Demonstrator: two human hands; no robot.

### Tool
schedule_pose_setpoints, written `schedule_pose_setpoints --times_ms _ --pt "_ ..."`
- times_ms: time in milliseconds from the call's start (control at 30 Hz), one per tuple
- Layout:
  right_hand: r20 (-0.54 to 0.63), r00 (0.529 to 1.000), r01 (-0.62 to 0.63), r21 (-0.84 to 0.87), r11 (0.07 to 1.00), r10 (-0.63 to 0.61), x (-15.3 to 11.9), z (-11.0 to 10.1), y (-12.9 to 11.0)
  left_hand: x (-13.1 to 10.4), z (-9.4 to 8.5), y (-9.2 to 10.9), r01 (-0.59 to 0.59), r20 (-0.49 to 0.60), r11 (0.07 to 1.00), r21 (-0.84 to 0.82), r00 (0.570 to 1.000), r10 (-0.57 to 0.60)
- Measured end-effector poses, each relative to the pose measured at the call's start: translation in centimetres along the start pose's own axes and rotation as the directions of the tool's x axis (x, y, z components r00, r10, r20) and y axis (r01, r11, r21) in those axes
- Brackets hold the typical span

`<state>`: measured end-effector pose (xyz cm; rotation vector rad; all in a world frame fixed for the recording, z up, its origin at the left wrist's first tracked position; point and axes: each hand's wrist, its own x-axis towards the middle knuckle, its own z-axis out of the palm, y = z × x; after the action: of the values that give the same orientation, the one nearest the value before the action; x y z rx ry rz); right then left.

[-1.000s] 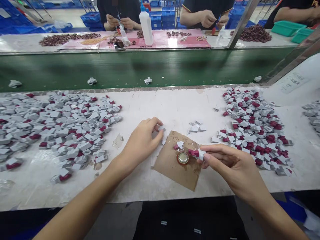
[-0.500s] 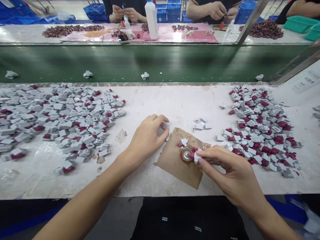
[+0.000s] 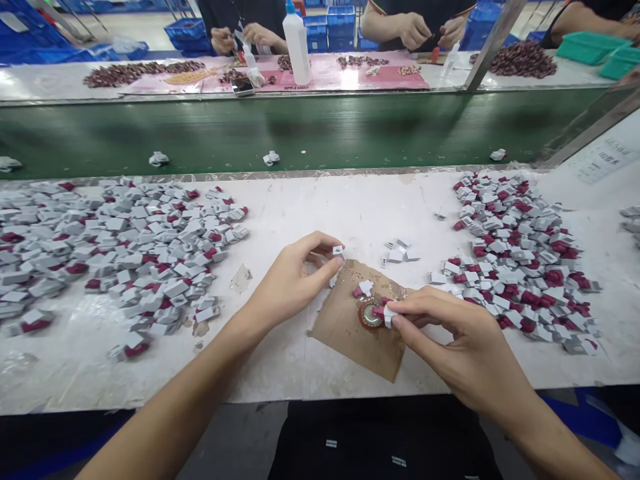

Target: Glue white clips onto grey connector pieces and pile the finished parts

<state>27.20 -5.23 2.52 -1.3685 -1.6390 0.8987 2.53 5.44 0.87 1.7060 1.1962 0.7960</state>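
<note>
Between thumb and forefinger, my left hand [image 3: 295,273] pinches a small grey piece [image 3: 338,251] just off the upper left corner of a brown cardboard square [image 3: 340,320]. My right hand [image 3: 450,327] pinches a grey and maroon piece [image 3: 389,316], its maroon end over a round metal cap with a red rim [image 3: 369,315]. Another grey and maroon piece [image 3: 365,288] lies on the cardboard above the cap. Several loose grey pieces [image 3: 398,253] lie behind the cardboard.
Heaps of grey and maroon pieces lie at left [image 3: 170,233] and right [image 3: 520,267]. Behind the table, a green belt [image 3: 320,127] carries several small pieces. Across it, people's hands work near a white bottle [image 3: 297,47]. A metal post [image 3: 495,43] rises at the right.
The piece in my left hand has come up into view between the fingertips. My right hand has shifted slightly, its piece now closer over the cap. Pieces on the belt appear further left.
</note>
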Motion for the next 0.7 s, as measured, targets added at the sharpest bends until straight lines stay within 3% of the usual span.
schedule_pose_setpoints --times_ms 133,200,333,433,533,700 --pt "-0.119 0.983 -0.116 0.207 0.972 0.143 0.5 -0.8 0.6 0.3 0.4 0.8 0.102 0.102 0.908 -0.407 0.993 -0.065" --pt "-0.169 0.962 -0.151 0.330 0.932 0.215 0.9 -0.9 1.0 0.6 0.7 1.2 0.128 0.126 0.846 -0.518 0.989 -0.073" --pt "-0.218 0.936 -0.136 0.504 0.853 0.277 2.1 -0.7 1.4 1.1 1.4 2.2 0.157 0.144 0.796 -0.585 0.986 -0.089" --pt "-0.232 0.928 -0.104 0.587 0.803 0.290 2.7 -0.5 1.4 1.4 1.9 2.8 0.294 0.277 0.673 -0.679 0.951 -0.136" --pt "-0.211 0.931 -0.107 0.622 0.775 0.298 2.9 -0.6 1.5 1.8 2.3 3.0 0.347 0.329 0.568 -0.747 0.934 -0.138" --pt "-0.197 0.941 -0.097 0.618 0.780 0.274 2.9 -0.8 1.8 2.2 2.9 3.1 0.386 0.365 0.551 -0.740 0.918 -0.153"
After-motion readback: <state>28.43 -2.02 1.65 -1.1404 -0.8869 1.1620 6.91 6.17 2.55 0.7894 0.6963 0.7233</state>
